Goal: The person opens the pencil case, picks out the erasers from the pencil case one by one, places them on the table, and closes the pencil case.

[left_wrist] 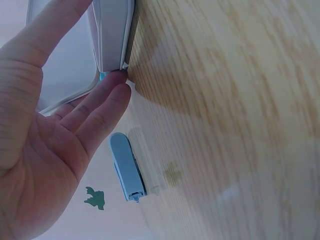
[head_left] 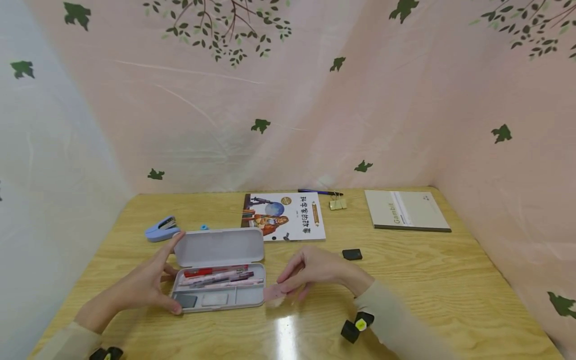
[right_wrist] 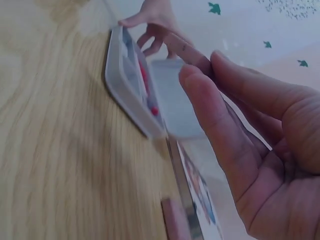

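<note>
Pencil case (head_left: 225, 308), pale, hinged; stands open on the table (head_left: 450, 280), in front of the person, lid (head_left: 220, 248) tilted back. Rear tray: pens (head_left: 225, 279), including one red pen (head_left: 198, 273). Front row: dark grey block (head_left: 185, 300), white block (head_left: 215, 299), and a right-hand compartment (head_left: 249, 296) with bare floor.

Left hand (head_left: 146, 282): grips the case's left end, thumb at the near corner, fingers at the lid and rear.

Right hand (head_left: 315, 270): pinches a thin pink piece (head_left: 273, 292) between thumb and fingers, beside the case's right end; whether the piece touches the rim cannot be told.

Surroundings: blue stapler (head_left: 162, 229), behind and left; picture book (head_left: 288, 216), behind; black item (head_left: 352, 254), near the right wrist.

Hazards, as judged: the pink piece, held by one end at about rim height, could catch on the case wall and bend or drop if brought across too low. A push from the right could skid the case, should the left grip slacken. Pressure from the left fingers behind the lid could tip it forward over the trays. A wide sweep of the right forearm could knock the black item.
</note>
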`<state>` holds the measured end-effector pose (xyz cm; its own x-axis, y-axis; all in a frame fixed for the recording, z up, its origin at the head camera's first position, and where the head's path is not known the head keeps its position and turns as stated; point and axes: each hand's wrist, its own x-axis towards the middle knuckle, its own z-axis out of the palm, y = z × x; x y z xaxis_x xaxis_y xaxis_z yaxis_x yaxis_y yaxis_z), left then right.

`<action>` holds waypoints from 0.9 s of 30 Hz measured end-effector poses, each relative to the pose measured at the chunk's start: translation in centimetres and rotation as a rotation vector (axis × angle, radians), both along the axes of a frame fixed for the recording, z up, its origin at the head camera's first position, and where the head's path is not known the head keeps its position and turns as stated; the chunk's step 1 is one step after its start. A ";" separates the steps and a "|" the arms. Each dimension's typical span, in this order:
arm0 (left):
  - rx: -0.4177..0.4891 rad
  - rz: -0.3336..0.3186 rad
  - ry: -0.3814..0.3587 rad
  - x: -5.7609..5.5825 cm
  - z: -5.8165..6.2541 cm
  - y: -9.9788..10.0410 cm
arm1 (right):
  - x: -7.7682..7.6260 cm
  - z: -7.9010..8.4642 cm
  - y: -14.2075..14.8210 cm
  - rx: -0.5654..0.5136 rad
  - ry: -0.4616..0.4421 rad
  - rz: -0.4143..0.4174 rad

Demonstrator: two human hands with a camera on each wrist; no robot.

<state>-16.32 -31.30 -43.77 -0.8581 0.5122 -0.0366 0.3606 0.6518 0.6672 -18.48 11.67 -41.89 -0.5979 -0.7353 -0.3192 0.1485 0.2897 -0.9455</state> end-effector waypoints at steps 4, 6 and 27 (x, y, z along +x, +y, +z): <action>-0.005 0.000 0.003 0.0 0.0 0.1 | -0.1 -0.7 2.4 0.014 0.001 -0.116; 0.002 0.002 -0.004 0.0 0.0 0.1 | -0.1 -1.1 3.4 0.018 0.007 -0.159; 0.022 -0.001 -0.009 0.1 0.2 0.2 | -0.2 -3.9 5.8 0.141 0.106 -0.290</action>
<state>-16.27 -31.08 -43.62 -0.8570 0.5143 -0.0335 0.3551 0.6365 0.6847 -18.70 17.45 -45.74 -0.8110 -0.4827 -0.3305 0.1472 0.3784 -0.9138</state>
